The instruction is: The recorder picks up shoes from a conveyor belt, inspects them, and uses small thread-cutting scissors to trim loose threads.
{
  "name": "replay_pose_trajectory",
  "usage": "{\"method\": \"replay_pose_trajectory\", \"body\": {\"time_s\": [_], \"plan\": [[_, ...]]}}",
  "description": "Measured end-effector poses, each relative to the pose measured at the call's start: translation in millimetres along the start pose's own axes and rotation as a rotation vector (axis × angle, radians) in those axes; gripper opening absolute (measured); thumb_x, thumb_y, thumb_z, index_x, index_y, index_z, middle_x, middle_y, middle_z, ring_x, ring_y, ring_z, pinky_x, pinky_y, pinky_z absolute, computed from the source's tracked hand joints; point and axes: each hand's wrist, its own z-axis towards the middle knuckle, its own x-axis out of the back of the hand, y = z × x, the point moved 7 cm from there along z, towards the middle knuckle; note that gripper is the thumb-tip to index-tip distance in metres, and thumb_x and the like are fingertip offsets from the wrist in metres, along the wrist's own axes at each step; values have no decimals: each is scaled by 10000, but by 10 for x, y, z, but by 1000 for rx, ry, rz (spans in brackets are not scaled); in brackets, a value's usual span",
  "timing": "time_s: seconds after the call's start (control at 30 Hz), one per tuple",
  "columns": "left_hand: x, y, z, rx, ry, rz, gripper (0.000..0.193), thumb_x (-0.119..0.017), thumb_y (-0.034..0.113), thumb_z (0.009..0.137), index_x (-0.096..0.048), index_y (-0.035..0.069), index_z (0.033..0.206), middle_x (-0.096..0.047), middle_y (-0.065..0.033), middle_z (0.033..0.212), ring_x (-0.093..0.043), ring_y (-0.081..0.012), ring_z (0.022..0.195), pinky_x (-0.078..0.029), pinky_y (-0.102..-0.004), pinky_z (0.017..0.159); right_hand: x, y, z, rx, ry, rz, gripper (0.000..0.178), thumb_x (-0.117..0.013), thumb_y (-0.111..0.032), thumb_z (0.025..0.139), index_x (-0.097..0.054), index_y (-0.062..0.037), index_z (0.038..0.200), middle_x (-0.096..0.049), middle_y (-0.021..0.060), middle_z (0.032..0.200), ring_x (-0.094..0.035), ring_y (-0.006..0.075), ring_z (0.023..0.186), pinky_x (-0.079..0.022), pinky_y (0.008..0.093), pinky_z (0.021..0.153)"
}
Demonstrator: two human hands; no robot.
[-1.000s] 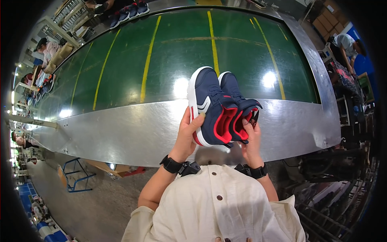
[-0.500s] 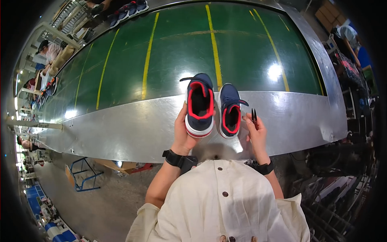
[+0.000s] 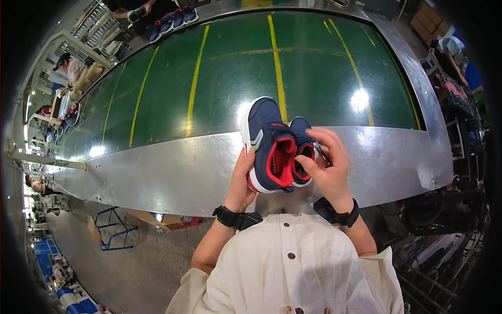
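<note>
My left hand (image 3: 242, 180) grips a navy shoe (image 3: 265, 116) with red lining and a white sole by its left side and heel. The shoe is raised and tilted, its opening toward me. A second navy shoe (image 3: 300, 126) rests behind and to its right on the metal edge, partly covered by the first shoe and my right hand. My right hand (image 3: 334, 167) is curled close to the shoe openings, with thumb and forefinger apart. Tucked in its fingers is a small dark two-pointed tool (image 3: 324, 155), like thread snips or tweezers, mostly hidden now.
A green conveyor belt (image 3: 235, 78) with yellow cross lines runs beyond the metal ledge (image 3: 157, 162). Several navy shoes (image 3: 175, 19) stand along its far left edge. Other people work at the left (image 3: 70, 68) and far right (image 3: 452, 49). A blue-framed stool (image 3: 111, 230) is on the floor.
The left shoe has turned and tilted, now showing its left side and overlapping the second shoe. My right hand has come up and left to the shoes; the pointed tool is now mostly hidden.
</note>
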Motion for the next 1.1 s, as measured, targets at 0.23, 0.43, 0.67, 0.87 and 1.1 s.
{"method": "replay_pose_trajectory", "body": {"time_s": [0.23,0.43,0.67,0.87,1.1], "plan": [[-242,43,-70,18,-74,119,475,-444,247,934,-315,12,1326,-490,-120,1236,-525,-172,1090,-447,-291,903,-191,274,46,-181,-187,202,339,-529,85,723,-548,-16,1046,-603,55,1070,-521,51,779,-434,193,611],[-296,-21,-75,117,-42,179,413,-402,263,949,-373,25,1285,-541,-94,1162,-576,-145,1004,-487,-267,845,-107,452,63,-397,-165,542,217,-458,95,777,-510,-13,958,-593,66,978,-540,59,796,-433,170,652],[-245,-80,-26,125,-33,87,421,-435,229,932,-358,18,1287,-524,-105,1185,-570,-154,1022,-487,-278,854,-132,486,67,-324,-348,573,165,-502,86,735,-479,-22,857,-563,60,833,-520,93,754,-432,217,706],[-259,36,-29,72,-25,204,520,-506,189,889,-300,11,1331,-489,-126,1224,-537,-173,1071,-460,-295,890,-88,387,13,-221,-392,578,204,-521,56,707,-486,-22,893,-552,102,863,-535,142,812,-432,243,765],[-194,112,-71,-33,-127,122,601,-533,103,833,-269,50,1371,-475,-104,1262,-509,-185,1120,-423,-321,947,-42,347,-95,-405,-285,1073,314,-611,-73,689,-495,-24,977,-526,122,898,-464,85,595,-390,206,490]]}}
